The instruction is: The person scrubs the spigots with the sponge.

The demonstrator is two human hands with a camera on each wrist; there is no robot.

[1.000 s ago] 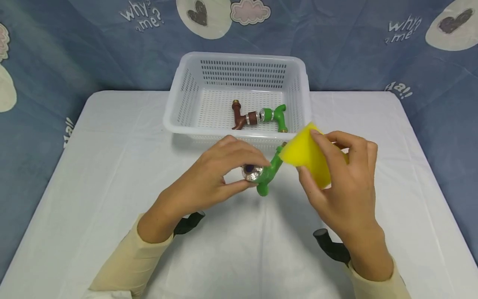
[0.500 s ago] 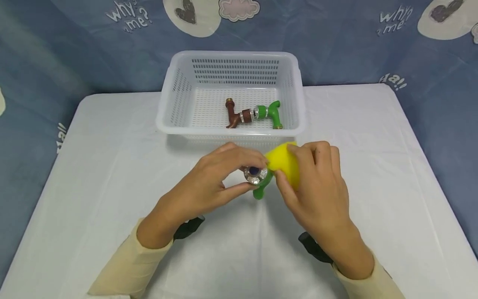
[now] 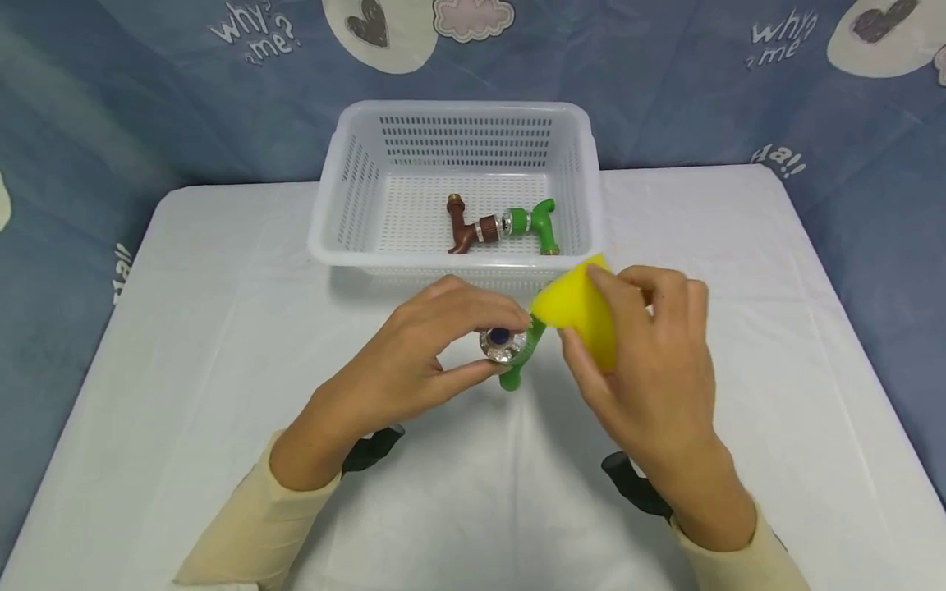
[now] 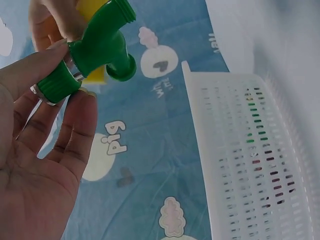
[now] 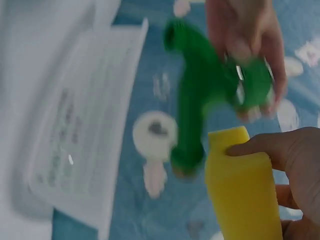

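Observation:
Between thumb and fingers, my left hand (image 3: pixel 414 353) holds a green faucet (image 4: pixel 102 47) by its ribbed knob, whose silver cap faces up in the head view. The faucet hangs above the table, its body pointing away to the right. My right hand (image 3: pixel 650 361) pinches a bent yellow sponge (image 3: pixel 580 312) close beside the faucet's right side. In the right wrist view the sponge (image 5: pixel 242 185) appears just apart from the faucet (image 5: pixel 192 100), which is blurred. From above, the sponge hides the faucet's far end.
A white perforated basket (image 3: pixel 458 260) stands behind the hands on the white-covered table (image 3: pixel 185 328). Inside it lie a brown faucet (image 3: pixel 461 230) and another green faucet (image 3: pixel 543 222). A blue printed cloth (image 3: pixel 665 90) hangs behind the table.
My right hand moved the sponge left onto the faucet, then drew it slightly back to the right and up. My left hand keeps its hold with little movement. The head view shifted slightly.

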